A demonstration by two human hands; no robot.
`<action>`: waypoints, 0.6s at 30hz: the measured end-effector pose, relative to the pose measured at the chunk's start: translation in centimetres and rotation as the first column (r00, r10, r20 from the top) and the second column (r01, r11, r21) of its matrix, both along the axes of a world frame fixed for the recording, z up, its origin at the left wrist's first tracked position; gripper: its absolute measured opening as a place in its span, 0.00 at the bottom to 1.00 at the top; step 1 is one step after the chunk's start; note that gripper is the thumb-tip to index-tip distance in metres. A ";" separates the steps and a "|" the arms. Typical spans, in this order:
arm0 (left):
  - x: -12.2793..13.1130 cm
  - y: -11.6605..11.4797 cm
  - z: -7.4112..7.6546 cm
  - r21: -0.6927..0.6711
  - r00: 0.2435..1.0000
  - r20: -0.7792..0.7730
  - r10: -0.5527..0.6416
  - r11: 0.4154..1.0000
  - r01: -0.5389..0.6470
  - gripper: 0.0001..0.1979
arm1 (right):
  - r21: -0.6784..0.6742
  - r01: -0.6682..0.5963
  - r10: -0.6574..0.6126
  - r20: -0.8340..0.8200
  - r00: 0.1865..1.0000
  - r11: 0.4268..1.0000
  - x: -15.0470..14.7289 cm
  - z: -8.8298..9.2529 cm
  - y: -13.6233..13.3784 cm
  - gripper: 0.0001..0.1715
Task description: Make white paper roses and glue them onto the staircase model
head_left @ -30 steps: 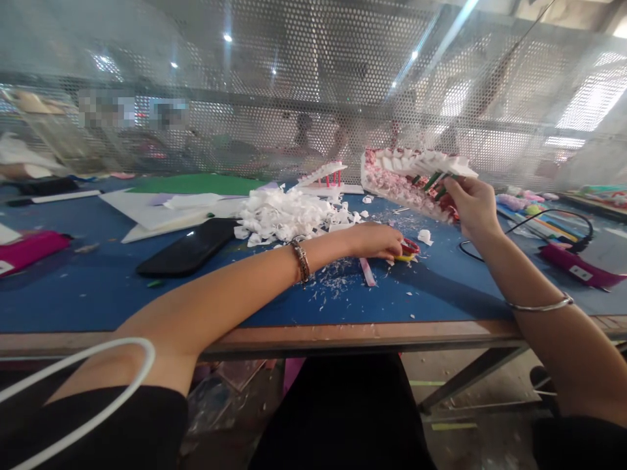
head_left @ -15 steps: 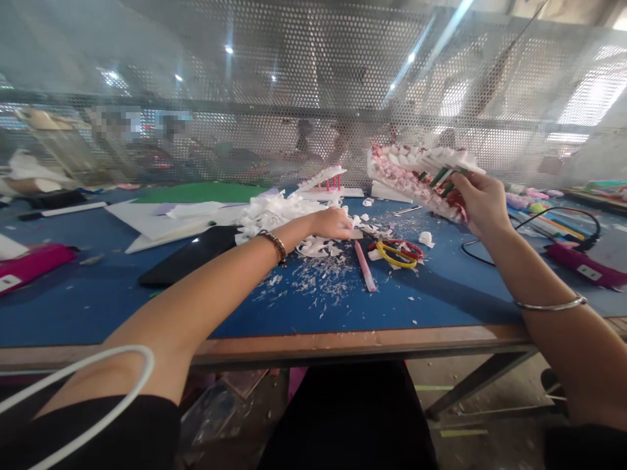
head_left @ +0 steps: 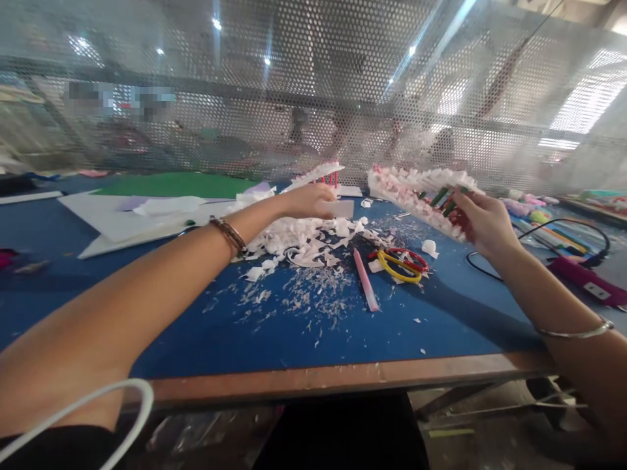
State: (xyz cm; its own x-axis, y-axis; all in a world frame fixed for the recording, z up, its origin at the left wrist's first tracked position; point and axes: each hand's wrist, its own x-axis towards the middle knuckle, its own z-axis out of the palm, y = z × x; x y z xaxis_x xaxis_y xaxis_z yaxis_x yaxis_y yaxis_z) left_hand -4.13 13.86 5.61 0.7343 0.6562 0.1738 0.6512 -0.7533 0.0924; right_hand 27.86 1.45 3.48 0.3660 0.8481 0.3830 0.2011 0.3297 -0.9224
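My left hand [head_left: 313, 200] is closed on a small flat pale rectangular piece [head_left: 341, 209], above a heap of white scraps [head_left: 294, 238]. My right hand [head_left: 482, 215] grips a pink-and-white ruffled model [head_left: 409, 189] by its right end and holds it up off the table. Green posts [head_left: 439, 194] show between its two layers, near my fingers. Between my hands lie a pink pen-like stick [head_left: 366, 279] and yellow-handled scissors [head_left: 399, 267] with a red loop beside them, the blades unclear among the scraps. Behind my left hand stands a similar small model [head_left: 318, 173] with red posts.
The blue tabletop [head_left: 313, 339] is strewn with fine shavings. White sheets [head_left: 112, 219] and a green sheet [head_left: 171, 185] lie left. A black cable [head_left: 553, 225], coloured pens [head_left: 563, 236] and a magenta case [head_left: 585, 279] lie right. A perforated metal screen [head_left: 313, 85] rises behind.
My left hand has lifted off the scraps and moved away from me, with the pale piece showing more. My right hand still holds the ruffled model, slightly lower in view. The view has shifted.
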 end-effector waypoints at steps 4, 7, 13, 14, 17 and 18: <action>-2.0 -1.0 2.4 -0.168 0.978 0.071 0.198 0.968 -0.184 0.19 | -0.098 -0.097 0.105 0.081 0.991 0.990 -1.3 -2.2 -0.3 0.12; -2.8 -1.4 3.1 -0.205 0.964 0.168 0.207 0.964 -0.172 0.21 | -0.244 -0.179 0.237 0.230 0.944 0.953 -2.2 -2.8 -1.0 0.16; -1.8 -4.2 4.2 -0.253 0.956 0.282 0.083 0.967 -0.009 0.21 | -0.500 -0.208 0.529 0.679 0.509 0.841 0.6 1.2 -2.9 0.20; -1.4 -5.0 4.4 -0.255 0.957 0.283 0.064 0.967 0.011 0.21 | -0.473 -0.115 0.471 0.760 0.447 0.873 1.4 2.1 -3.0 0.21; 0.0 -7.4 4.7 -0.164 0.957 0.284 -0.058 0.981 0.108 0.19 | -0.215 0.062 0.183 0.924 0.336 0.975 1.6 4.4 -2.5 0.20; 0.6 -8.0 4.6 -0.108 0.949 0.301 -0.093 0.986 0.131 0.18 | -0.134 0.052 0.107 0.929 0.354 0.990 0.7 5.1 -2.3 0.20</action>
